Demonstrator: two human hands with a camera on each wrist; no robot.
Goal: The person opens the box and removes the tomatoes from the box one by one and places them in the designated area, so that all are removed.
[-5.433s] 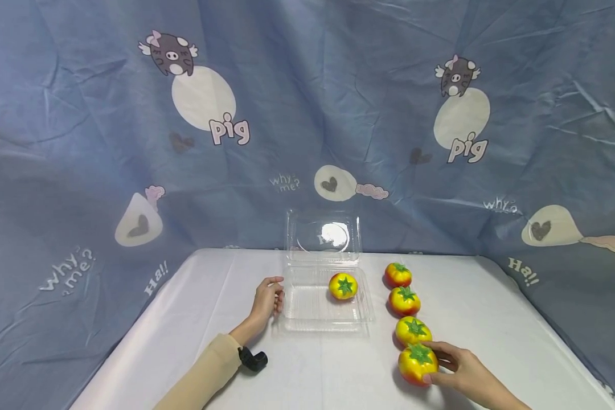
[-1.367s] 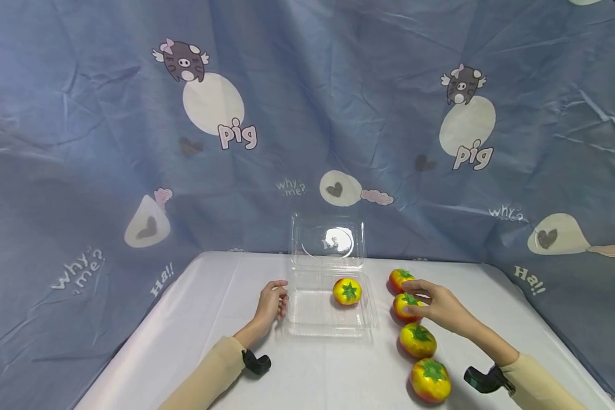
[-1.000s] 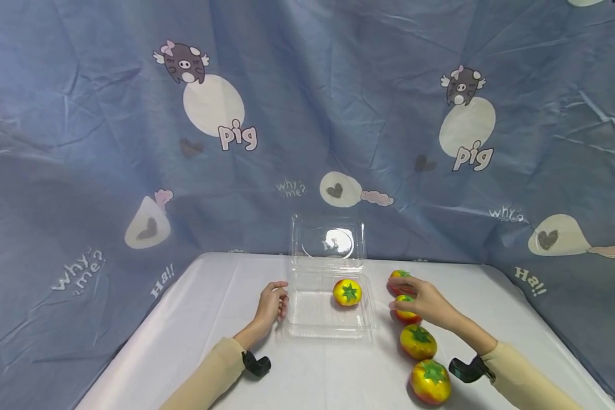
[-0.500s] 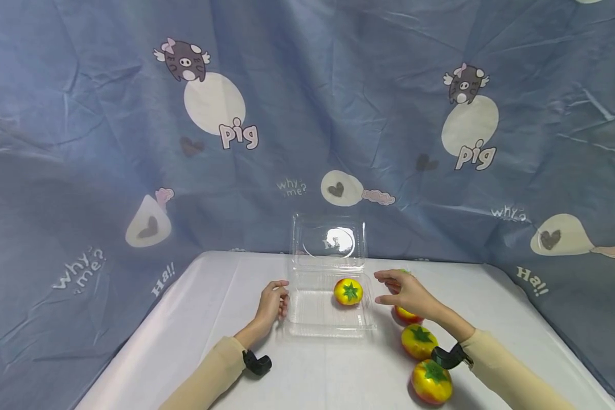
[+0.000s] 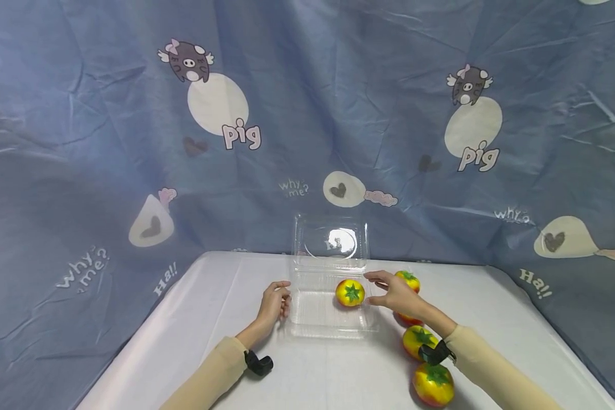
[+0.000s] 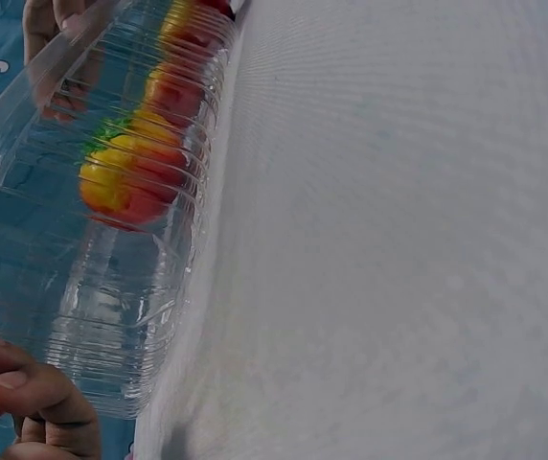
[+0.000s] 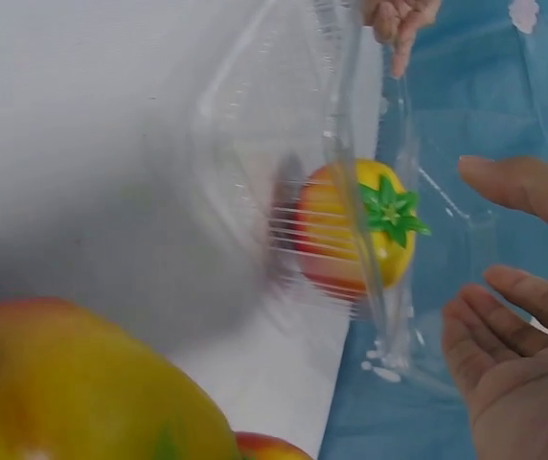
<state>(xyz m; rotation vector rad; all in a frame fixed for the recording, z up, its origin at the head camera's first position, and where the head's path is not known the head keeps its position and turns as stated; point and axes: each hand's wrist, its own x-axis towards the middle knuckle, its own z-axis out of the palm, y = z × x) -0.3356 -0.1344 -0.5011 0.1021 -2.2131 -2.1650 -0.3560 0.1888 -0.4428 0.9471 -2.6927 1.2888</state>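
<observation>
A hinged clear plastic box (image 5: 307, 330) stands at the middle of the table, lid raised at the back. Inside it, on the right, sits one yellow-red tomato (image 5: 349, 292) with a green calyx. My right hand (image 5: 394, 295) reaches over the box's right rim, thumb and fingers spread beside that tomato and holding nothing; the right wrist view shows a gap between the fingers and the tomato (image 7: 351, 230). My left hand (image 5: 273, 304) stays at the box's left side, fingers loosely bent, fingertips (image 6: 25, 383) right at the rim in the left wrist view.
Several more tomatoes (image 5: 433, 384) stand in a row right of the box, running front to back; my right forearm passes over the row and partly hides it. A blue printed curtain (image 5: 266, 142) hangs behind the white table (image 5: 328, 376).
Having let go of the front tomato in the row, my right hand has passed over the rear ones and moved left to the box's right rim. My left hand has stayed put.
</observation>
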